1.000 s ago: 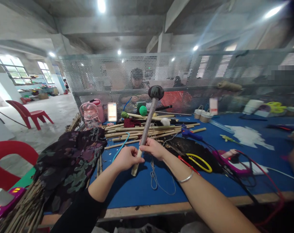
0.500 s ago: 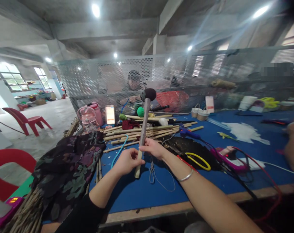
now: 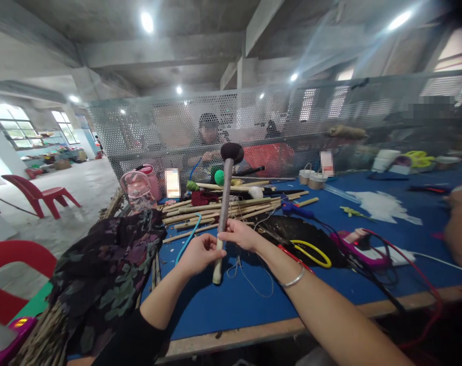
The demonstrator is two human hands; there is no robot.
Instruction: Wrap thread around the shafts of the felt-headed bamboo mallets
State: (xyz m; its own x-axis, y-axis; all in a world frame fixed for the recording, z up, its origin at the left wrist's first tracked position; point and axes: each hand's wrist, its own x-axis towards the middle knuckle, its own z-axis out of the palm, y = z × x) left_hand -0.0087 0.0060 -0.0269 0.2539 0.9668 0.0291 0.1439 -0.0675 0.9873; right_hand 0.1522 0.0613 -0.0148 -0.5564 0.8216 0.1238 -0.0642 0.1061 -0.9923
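Note:
A mallet-like stick [image 3: 224, 195] stands nearly upright between my hands. Its knob is dark and rounded, its upper shaft is covered in greyish-purple wrapping, and its lower end is bare pale wood. My left hand [image 3: 202, 251] pinches that bare part. Just above, my right hand [image 3: 241, 235], with a bangle on the wrist, grips the shaft near the wrapping's lower edge. Loose thin string [image 3: 271, 284] trails on the blue table [image 3: 215, 315] beside the stick. Behind lie several wooden sticks [image 3: 185, 216] and a green ball [image 3: 219, 177].
Yellow-handled scissors [image 3: 310, 253], a blue glue gun [image 3: 296, 208] and a purple power strip [image 3: 364, 254] with cords lie right. Dark patterned cloth [image 3: 109, 259] covers the left side. A perforated metal screen [image 3: 154, 119] stands behind; a person [image 3: 208, 133] is beyond it.
The view has shifted slightly. The stick tilts a little less, its knob a bit lower in view, and the string's loop has changed shape. Both hands keep their hold.

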